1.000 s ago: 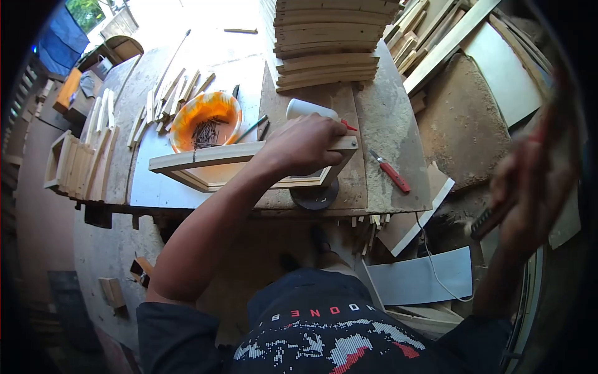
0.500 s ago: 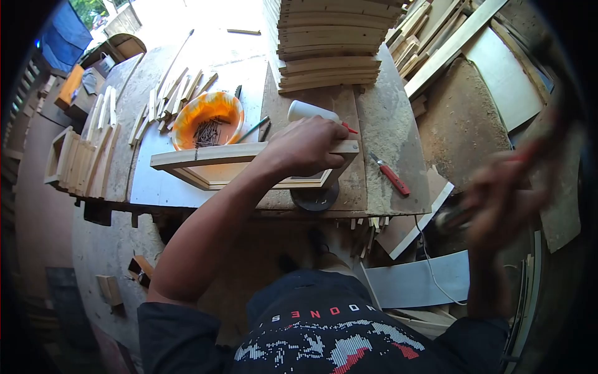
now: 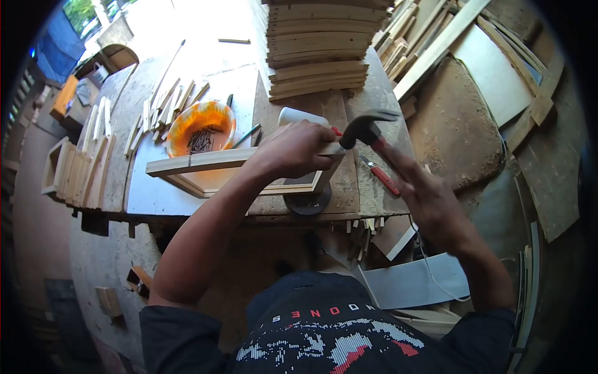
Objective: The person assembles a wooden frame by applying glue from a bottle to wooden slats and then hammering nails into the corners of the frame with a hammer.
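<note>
A wooden frame [image 3: 212, 162] stands on edge near the front of the workbench, over a dark round disc [image 3: 308, 202]. My left hand [image 3: 296, 149] is wrapped round the frame's top bar close to its right end. In my right hand [image 3: 430, 206] is a claw hammer [image 3: 361, 129], whose head is at the right end of that bar. Behind my left hand lies a white bottle [image 3: 302, 117] with a red tip. An orange and white bowl [image 3: 176, 134] with nails sits behind the frame. The red-handled tool [image 3: 381, 177] lies between the frame and my right hand.
A tall stack of wooden pieces [image 3: 317, 43] stands at the back of the bench [image 3: 386, 93]. Loose sticks [image 3: 168, 103] and assembled frames [image 3: 68, 165] are on the left. Boards [image 3: 442, 47] lean at the right; a white cable [image 3: 436, 268] hangs below.
My right hand has swung the hammer in from the far right to the frame's end. My left hand still grips the bar, and the whole view has shifted slightly.
</note>
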`<state>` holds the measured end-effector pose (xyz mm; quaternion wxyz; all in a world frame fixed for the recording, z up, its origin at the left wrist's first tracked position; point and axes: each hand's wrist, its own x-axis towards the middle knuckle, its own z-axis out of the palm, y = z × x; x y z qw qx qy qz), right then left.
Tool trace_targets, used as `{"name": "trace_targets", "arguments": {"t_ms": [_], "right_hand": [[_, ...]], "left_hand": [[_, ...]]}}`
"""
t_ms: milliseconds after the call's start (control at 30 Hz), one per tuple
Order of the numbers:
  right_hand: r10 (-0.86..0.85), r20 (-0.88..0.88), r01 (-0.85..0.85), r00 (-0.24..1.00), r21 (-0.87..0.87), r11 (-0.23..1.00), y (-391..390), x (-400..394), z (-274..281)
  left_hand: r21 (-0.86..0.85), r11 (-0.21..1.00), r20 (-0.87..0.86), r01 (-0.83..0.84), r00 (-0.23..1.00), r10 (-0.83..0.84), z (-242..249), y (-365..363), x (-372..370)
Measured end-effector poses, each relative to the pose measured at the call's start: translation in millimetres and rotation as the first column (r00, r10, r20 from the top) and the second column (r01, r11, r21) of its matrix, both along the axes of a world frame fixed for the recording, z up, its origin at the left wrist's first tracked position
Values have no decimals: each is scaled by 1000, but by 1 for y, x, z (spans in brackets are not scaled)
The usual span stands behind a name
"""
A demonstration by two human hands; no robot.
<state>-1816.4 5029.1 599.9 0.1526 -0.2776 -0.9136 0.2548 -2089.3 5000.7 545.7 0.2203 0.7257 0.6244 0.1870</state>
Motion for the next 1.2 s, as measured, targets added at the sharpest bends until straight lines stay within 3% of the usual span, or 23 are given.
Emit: {"name": "trace_targets", "arguments": {"t_ms": [100,167,267,367,400,433,467,500,600,700,800,833,933,967,1000,1033,1167,1200], "right_hand": [[-77,-242,82,967,13,997,3,-11,-3],[-333,-336,262,881,-239,935,-4,-20,-1],[-404,-316,175,858,-560,810,20,-39,-36],[-379,-390,130,839,-532,837,30,-68,-71],[-379,-383,108,842,-570,814,30,-77,-75],[-350,-418,63,838,-563,824,34,-85,-83],[-323,-452,18,831,-559,829,40,-88,-94],[-305,-478,-18,824,-559,829,43,-92,-102],[-334,-451,-126,828,-730,671,41,-91,-98],[-349,-489,-241,799,-793,559,40,-94,-107],[-370,-455,-171,810,-787,593,33,-94,-100],[-358,-443,-154,822,-778,609,33,-94,-98],[-399,-442,-114,804,-772,625,28,-94,-100],[-397,-401,-91,826,-789,608,25,-93,-91],[-409,-437,-87,801,-762,642,24,-94,-97],[-420,-470,-80,776,-733,675,24,-93,-103],[-502,-488,-10,714,-724,690,12,-97,-110],[-556,-413,36,721,-779,626,7,-95,-105]], "left_hand": [[36,999,-29,-23,999,24,-2,0,0],[40,999,-27,-14,1000,15,-1,-1,0],[52,999,-50,-3,999,6,2,-4,1],[-15,997,-115,-82,990,79,8,-6,7],[166,984,11,-68,998,67,-5,-11,6],[120,989,-31,-86,995,90,-2,-13,8],[222,972,4,-70,998,70,-12,-13,8],[142,990,-41,-21,999,27,-19,-8,4],[38,997,-98,-73,992,76,7,-19,12],[202,979,-137,-36,988,65,0,-21,12],[610,787,-152,-93,961,231,-2,-33,0],[505,843,-75,-186,963,257,11,-44,-12],[552,765,-46,-331,904,425,44,-89,-76],[609,698,19,-377,886,462,47,-103,-106],[515,686,188,-514,848,495,54,-123,-128],[449,653,238,-610,786,571,52,-140,-156],[301,510,303,-806,588,750,-22,-171,-257],[250,491,326,-834,550,769,-41,-171,-269]]}}
